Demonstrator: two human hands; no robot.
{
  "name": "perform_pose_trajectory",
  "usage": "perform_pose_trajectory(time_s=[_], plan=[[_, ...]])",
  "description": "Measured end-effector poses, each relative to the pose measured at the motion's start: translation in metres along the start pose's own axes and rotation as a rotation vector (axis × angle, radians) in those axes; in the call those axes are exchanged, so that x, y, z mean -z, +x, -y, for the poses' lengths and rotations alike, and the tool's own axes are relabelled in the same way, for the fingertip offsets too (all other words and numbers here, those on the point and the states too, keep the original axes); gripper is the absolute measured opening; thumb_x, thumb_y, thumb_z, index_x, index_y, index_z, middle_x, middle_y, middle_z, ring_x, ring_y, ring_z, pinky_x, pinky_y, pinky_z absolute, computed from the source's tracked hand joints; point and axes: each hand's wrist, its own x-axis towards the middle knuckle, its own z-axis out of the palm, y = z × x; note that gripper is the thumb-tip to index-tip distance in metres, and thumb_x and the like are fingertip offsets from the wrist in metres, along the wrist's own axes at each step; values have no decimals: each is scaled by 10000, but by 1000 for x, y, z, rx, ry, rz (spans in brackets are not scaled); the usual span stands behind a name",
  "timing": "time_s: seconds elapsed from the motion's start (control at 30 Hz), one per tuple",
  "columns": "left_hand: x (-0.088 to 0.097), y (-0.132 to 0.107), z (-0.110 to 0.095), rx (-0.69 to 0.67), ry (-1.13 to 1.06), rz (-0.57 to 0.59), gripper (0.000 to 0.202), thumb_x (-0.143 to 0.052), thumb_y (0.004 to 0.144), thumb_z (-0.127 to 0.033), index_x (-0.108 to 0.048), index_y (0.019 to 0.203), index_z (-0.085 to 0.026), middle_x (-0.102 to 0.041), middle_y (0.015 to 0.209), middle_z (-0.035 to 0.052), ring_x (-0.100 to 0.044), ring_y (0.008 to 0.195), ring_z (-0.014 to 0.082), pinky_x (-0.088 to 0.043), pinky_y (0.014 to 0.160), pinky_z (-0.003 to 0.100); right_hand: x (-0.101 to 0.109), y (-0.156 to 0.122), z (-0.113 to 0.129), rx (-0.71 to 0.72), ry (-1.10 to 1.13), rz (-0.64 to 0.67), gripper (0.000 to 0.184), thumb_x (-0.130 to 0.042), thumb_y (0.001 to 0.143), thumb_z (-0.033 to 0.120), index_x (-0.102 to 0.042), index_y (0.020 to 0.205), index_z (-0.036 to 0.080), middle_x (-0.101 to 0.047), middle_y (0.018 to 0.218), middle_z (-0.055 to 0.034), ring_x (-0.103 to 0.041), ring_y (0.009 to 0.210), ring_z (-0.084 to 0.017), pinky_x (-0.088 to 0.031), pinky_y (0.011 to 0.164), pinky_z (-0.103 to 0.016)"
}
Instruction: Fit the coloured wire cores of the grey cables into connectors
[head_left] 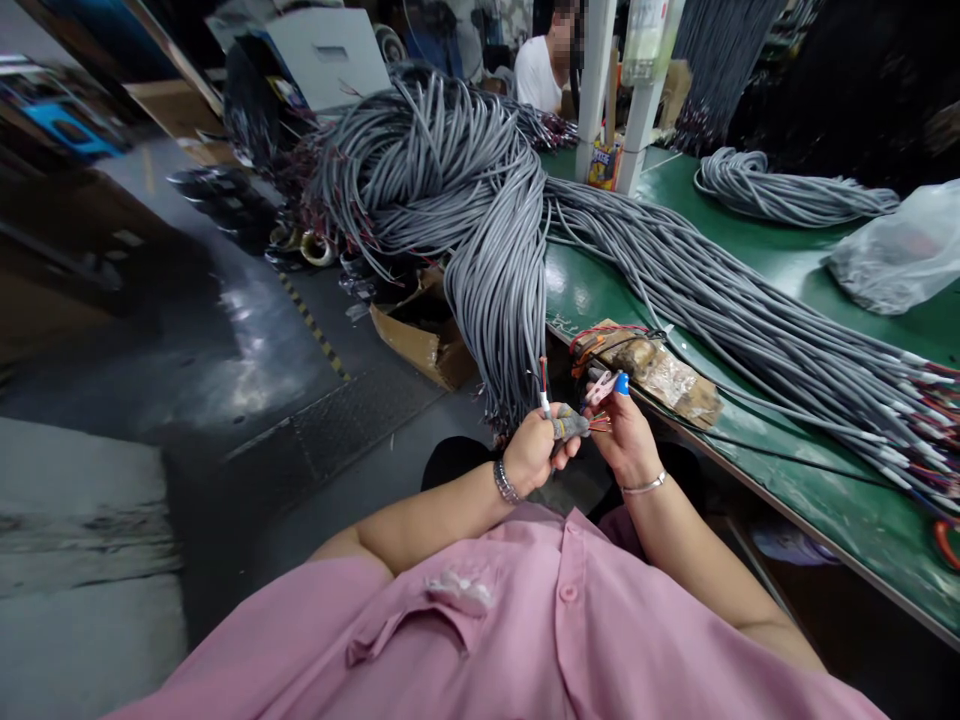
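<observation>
My left hand (529, 452) is closed around a grey cable, and thin coloured wires (598, 424) stick out toward my right hand. Grey and yellow fabric (568, 424) wraps the thumb side of that hand. Beside it rises a white-banded cable end (544, 400) with red wires; whether the fingers grip it too, I cannot tell. In my right hand (628, 435), a pale pink clip-like tool (600, 388) is pinched close to the wire ends. A blue cover (622, 384) sits on its thumb tip. The fingers' far side is hidden.
A thick heap of grey cables (495, 215) hangs over the table edge. More cables (720, 300) lie along the green table (570, 285). Near my right hand is a taped wooden block (656, 370). A cardboard box (420, 340) stands below; a person (536, 75) sits behind.
</observation>
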Motion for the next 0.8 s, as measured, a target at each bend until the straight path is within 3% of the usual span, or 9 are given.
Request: perform_pose_trajectory(time_s=[0.27,0.5,0.63,0.8], plan=[[1,-9,0,-46,14,-13,265,-684,713,-346,-504,644,-164,-536,450,-33,-361,285,49,-176,297,188,5,-3,1,-88,-18,-10,385,-629,773,606,-628,785,221,-685,811,-11,-583,630,-128,-475,553,-256],[2,-15,0,-58,-26,-55,271,-684,706,-373,-521,675,-159,-544,468,-32,-373,291,52,-181,302,188,1,-7,4,-23,-81,58,280,-692,776,479,-643,798,204,-667,791,-9,-545,604,-109,-458,535,-233],[-2,-12,-3,-47,-53,-89,264,-678,700,-352,-497,658,-165,-541,463,-36,-367,286,49,-180,303,185,1,-6,2,12,-101,34,309,-672,788,502,-650,774,195,-666,759,-12,-554,608,-114,-459,547,-242],[-5,-7,-2,-38,-85,-82,269,-685,688,-343,-480,654,-173,-539,463,-40,-364,288,51,-175,298,188,1,-3,1,-9,-78,-2,231,-723,767,417,-669,787,193,-680,762,-4,-566,612,-107,-467,562,-238]])
